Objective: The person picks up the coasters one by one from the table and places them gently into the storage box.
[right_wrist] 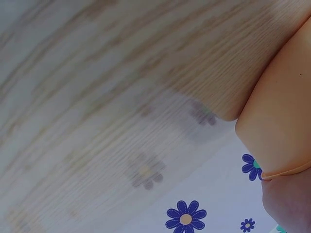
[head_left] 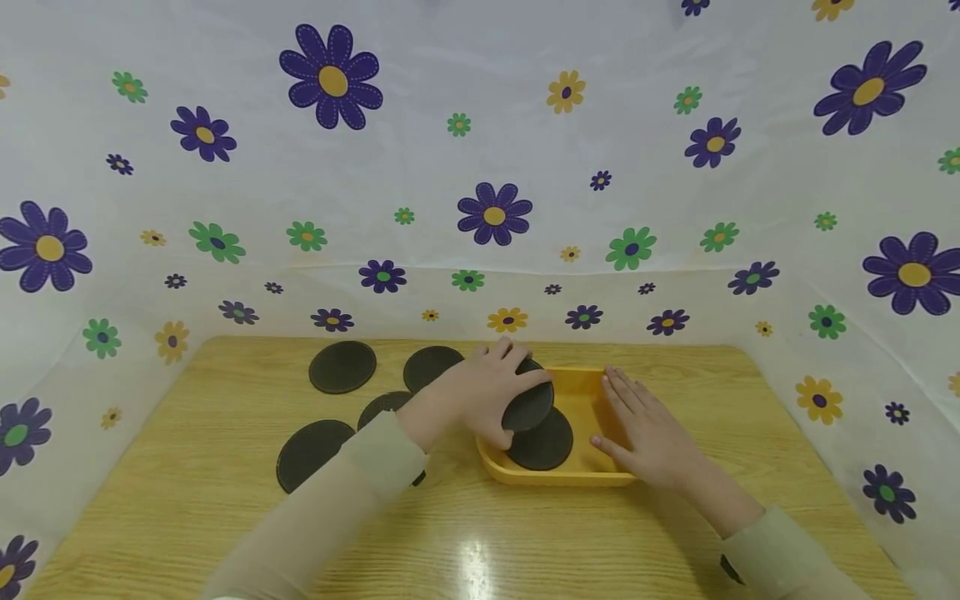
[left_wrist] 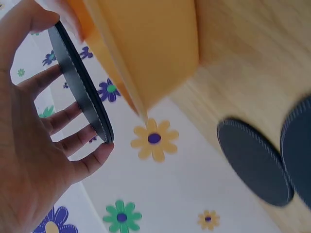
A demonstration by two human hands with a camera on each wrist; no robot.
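Left hand (head_left: 487, 396) grips a black disc (head_left: 531, 405) by its edge, tilted over left part of yellow tray (head_left: 558, 479). Second disc (head_left: 543, 447) lies inside, left. Right hand (head_left: 651, 435), fingers straight, rests at tray's right side. Other discs (head_left: 342, 367) farther left.

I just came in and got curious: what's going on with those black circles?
A person's left grip holds a black disc over a yellow tray, where another disc lies. The right grip rests on the tray's right side. More black discs lie left of the tray on the table.
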